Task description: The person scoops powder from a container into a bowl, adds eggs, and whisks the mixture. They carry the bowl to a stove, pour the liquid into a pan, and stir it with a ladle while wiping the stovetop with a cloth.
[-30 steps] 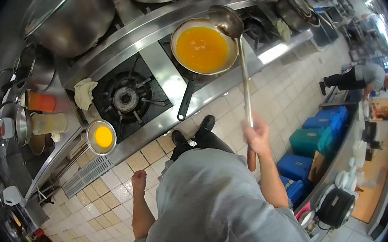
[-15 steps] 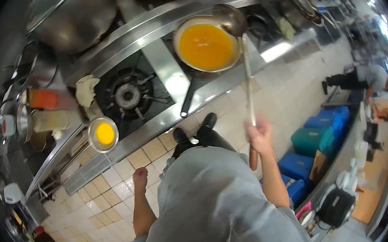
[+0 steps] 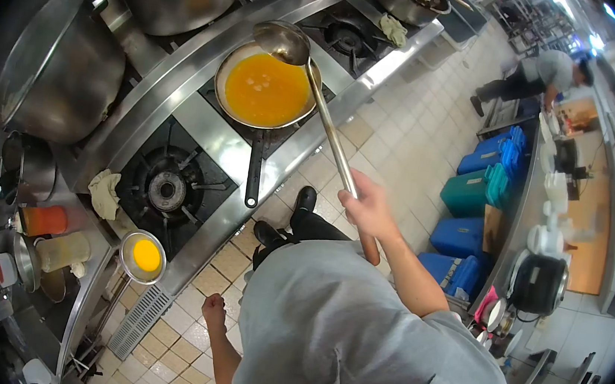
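My right hand (image 3: 366, 206) is closed around the long handle of a metal ladle (image 3: 332, 131). The ladle's bowl hangs over the far rim of a frying pan (image 3: 225, 60), which sits on a burner with its black handle toward me. Orange-yellow liquid (image 3: 267, 87) with a few pale bubbles fills much of the pan. Down by my side, my left hand (image 3: 214, 313) is curled into a fist with nothing visible in it. Nearest to that hand is a metal bowl (image 3: 129, 267) of bright yellow liquid at the counter's corner.
A bare burner (image 3: 168, 188) lies left of the pan, with a crumpled cloth (image 3: 105, 195) beside it. Large stockpots (image 3: 65, 69) stand behind. Blue bins (image 3: 460, 236) and a green bin (image 3: 465, 192) line the right counter, where another person (image 3: 545, 71) bends over.
My view has turned, so the stove sits further left in the picture. The ladle stays in my right hand, its bowl still at the pan's far side. My left hand remains a fist.
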Available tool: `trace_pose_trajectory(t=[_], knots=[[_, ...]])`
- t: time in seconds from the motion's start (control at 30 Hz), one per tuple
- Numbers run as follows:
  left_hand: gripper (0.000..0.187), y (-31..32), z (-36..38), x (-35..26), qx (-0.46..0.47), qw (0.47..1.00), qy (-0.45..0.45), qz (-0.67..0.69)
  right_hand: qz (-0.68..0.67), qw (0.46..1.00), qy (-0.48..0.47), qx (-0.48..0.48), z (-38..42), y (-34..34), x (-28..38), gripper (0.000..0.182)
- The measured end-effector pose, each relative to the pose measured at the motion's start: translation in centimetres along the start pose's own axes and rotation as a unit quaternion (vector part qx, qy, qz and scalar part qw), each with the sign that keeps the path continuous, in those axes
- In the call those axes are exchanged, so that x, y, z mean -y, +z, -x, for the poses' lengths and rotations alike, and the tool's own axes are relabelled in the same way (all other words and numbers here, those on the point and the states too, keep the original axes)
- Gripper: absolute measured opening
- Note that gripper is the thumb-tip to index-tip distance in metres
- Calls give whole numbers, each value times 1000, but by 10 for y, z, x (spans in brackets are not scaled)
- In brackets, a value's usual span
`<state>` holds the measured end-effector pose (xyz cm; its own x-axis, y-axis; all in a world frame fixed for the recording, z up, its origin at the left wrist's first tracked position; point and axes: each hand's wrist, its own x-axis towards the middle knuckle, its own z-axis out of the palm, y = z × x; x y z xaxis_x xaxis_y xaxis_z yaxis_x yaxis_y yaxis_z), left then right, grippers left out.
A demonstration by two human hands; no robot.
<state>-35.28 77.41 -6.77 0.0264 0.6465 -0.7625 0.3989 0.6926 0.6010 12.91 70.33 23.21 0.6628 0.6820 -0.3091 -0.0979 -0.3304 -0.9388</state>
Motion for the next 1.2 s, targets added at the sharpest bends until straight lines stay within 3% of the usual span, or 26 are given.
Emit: trace_pose_trajectory(t=[0.2, 0.27, 0.33, 0.37, 0.43, 0.5, 0.57, 0.6, 0.63, 0.67, 0.83, 0.9, 1.03, 1.13, 1.2], knots=[[16, -5, -4, 3, 11, 1000, 0, -19, -18, 1000, 9, -8, 0, 0, -8, 48], [22, 0, 23, -50, 132, 982, -86, -99, -24, 1000, 5, 18, -6, -7, -25, 47], [29, -1, 46, -108, 274, 934, -79, -217, -39, 999, -13, 5, -8, 0, -27, 48], [29, -5, 52, -132, 260, 939, -85, -208, -42, 999, -10, 22, -7, 7, -21, 48], [28, -9, 58, -170, 324, 898, 33, -297, -20, 1000, -4, -15, -5, 12, -10, 44], [31, -17, 52, -207, 254, 888, 191, -332, -14, 1000, -6, -7, -5, 9, -11, 47], [35, -16, 71, -288, 10, 912, 284, -296, -9, 1000, -8, 1, -10, 9, -11, 50], [36, -25, 33, -299, -68, 927, 260, -261, -14, 1000, -7, 9, -12, 9, -11, 50], [40, -36, -4, -309, -182, 869, 362, -284, -18, 1000, -5, 13, -13, 7, -11, 50], [48, -41, -22, -333, -244, 866, 372, -230, -8, 1000, -3, 14, -14, 7, -6, 51], [74, -67, -148, -389, -329, 790, 400, -329, 34, 999, 22, -14, -24, 11, 22, 50], [67, -58, -160, -401, -357, 775, 360, -378, 31, 999, 42, -5, -29, 15, 33, 50], [52, -66, -188, -408, -319, 770, 302, -462, -1, 999, 55, 0, -33, 17, 41, 47], [34, -57, -140, -437, -284, 787, 416, -356, -35, 998, 59, 5, -37, 15, 38, 44], [34, -24, -111, -449, -244, 772, 505, -300, -57, 996, 67, 6, -42, 18, 36, 44]])
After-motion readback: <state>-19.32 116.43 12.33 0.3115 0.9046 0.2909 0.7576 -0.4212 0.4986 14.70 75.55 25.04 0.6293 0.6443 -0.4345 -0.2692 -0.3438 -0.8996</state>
